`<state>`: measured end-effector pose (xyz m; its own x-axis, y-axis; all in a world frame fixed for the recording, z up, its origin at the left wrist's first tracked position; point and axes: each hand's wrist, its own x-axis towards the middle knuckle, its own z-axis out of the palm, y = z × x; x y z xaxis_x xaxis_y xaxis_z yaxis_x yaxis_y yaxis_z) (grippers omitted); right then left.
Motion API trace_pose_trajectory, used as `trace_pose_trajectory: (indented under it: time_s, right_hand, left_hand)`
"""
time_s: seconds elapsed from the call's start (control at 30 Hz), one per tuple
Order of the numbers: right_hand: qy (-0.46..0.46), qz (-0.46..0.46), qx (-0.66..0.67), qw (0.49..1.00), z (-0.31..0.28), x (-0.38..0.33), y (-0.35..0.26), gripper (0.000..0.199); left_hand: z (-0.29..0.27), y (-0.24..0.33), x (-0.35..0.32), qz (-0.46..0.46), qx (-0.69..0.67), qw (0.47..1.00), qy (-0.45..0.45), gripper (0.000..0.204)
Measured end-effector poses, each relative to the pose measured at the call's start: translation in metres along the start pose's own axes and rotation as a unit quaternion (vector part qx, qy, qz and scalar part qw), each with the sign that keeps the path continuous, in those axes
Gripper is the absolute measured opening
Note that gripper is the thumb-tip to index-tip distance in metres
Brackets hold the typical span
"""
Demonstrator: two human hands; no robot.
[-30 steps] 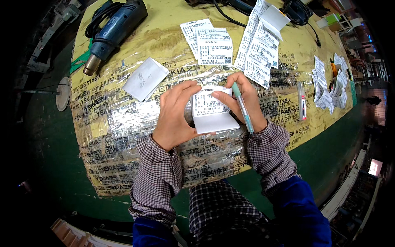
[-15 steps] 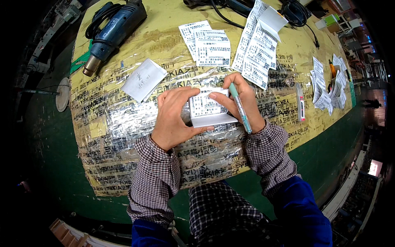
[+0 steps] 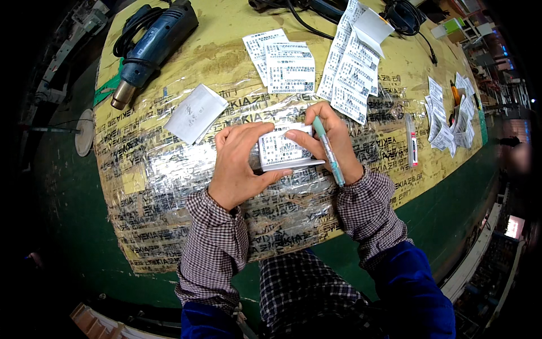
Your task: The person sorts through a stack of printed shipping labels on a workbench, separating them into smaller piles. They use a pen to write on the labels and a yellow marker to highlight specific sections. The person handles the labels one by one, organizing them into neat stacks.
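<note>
A small printed paper slip (image 3: pixel 281 150) lies folded on the tape-covered tabletop (image 3: pixel 152 186) between both hands. My left hand (image 3: pixel 237 164) grips its left side, thumb under the lower fold and fingers curled over the top. My right hand (image 3: pixel 330 141) pinches the slip's upper right corner and also holds a teal pen (image 3: pixel 328 152), which lies slanted across the back of the fingers with its tip pointing down toward me.
A blue heat gun (image 3: pixel 152 45) with its cord lies at the far left. A folded white paper (image 3: pixel 196 113) sits left of my hands. More printed slips (image 3: pixel 285 65) and a long strip of labels (image 3: pixel 353 73) lie beyond. A pile of slips (image 3: pixel 451 116) and a marker (image 3: pixel 412 148) are at right.
The slip's lower white half has been folded up, so the paper is now shorter. Both hands have stayed around it, the left thumb shifting under the fold.
</note>
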<state>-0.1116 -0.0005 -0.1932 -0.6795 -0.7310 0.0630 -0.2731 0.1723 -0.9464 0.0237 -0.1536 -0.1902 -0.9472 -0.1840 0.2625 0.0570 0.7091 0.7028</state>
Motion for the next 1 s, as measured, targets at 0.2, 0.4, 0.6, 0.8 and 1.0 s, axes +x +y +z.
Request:
trace_pose_trajectory:
  time_s: [0.2,0.4,0.6,0.8,1.0]
  right_hand:
    - [-0.004,0.012,0.017,1.0,0.0,0.0,0.0,0.031]
    - [-0.046,0.004,0.021,0.999,-0.004,-0.002,-0.003,0.027]
    - [0.117,0.011,0.131,0.984,-0.006,-0.009,-0.002,0.026]
    - [0.059,-0.065,0.093,0.992,0.008,-0.021,-0.025,0.024]
    - [-0.009,0.043,0.144,0.989,0.021,-0.021,-0.01,0.013]
  left_hand:
    - [0.0,-0.003,0.0,-0.006,-0.004,1.0,-0.007,0.074]
    - [0.0,0.0,0.002,-0.008,-0.041,0.999,0.01,0.065]
    - [0.002,-0.006,0.005,0.005,-0.004,1.0,0.021,0.056]
    - [0.008,-0.01,0.004,-0.005,0.019,1.0,0.014,0.047]
    - [0.006,-0.006,0.004,-0.015,0.033,0.999,0.011,0.044]
